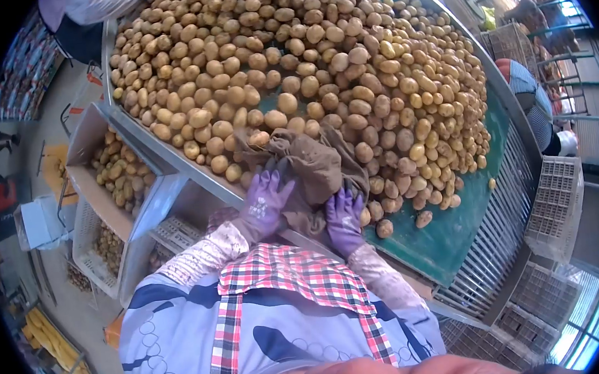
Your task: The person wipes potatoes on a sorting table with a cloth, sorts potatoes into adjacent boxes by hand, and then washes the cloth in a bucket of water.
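Note:
A crumpled brown cloth (308, 162) lies at the near edge of the sorting table, against a large heap of potatoes (291, 82). My left hand, in a purple glove (265, 202), rests on the cloth's left side with fingers apart. On its lower right side is my right hand (345, 218), also in a purple glove, its fingers curled onto the fabric. Folds of the cloth cover part of the table edge between both hands. A few potatoes touch the cloth.
A cardboard-lined crate of potatoes (89, 193) stands at the left. Green table surface (451, 231) and a slatted metal section (491, 249) lie at the right, beside stacked plastic crates (555, 202). One person's sleeve (99, 4) shows at top left, another person (528, 99) at right.

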Action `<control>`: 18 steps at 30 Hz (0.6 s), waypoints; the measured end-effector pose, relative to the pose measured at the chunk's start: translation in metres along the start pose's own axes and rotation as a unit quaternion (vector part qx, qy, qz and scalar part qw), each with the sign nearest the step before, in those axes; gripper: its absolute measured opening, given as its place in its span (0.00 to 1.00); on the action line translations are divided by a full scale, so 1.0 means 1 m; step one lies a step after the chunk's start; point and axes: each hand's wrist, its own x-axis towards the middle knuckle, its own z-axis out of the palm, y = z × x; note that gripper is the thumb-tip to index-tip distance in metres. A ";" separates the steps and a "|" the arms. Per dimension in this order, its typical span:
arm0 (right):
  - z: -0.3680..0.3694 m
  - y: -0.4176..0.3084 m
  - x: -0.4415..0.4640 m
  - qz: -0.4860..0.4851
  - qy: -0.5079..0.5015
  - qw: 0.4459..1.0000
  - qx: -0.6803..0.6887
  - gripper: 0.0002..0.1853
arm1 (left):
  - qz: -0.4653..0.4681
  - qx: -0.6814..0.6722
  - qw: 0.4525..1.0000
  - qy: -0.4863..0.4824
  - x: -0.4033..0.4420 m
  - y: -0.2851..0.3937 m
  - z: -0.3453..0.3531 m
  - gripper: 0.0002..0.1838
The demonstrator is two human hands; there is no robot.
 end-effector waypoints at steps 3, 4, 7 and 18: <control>-0.017 -0.020 0.077 0.014 0.009 0.999 -0.050 0.21 | -0.020 -0.028 0.999 0.011 0.052 -0.034 -0.033 0.40; -0.034 -0.029 0.112 0.025 0.013 0.999 -0.044 0.21 | -0.003 -0.145 0.983 0.117 0.072 -0.053 -0.025 0.39; -0.045 -0.034 0.204 0.035 0.094 0.993 -0.054 0.21 | -0.068 0.011 0.990 0.123 0.127 -0.097 -0.036 0.38; -0.123 -0.033 0.492 0.057 0.089 0.994 -0.041 0.28 | -0.239 -0.042 0.967 0.075 0.272 -0.252 -0.167 0.49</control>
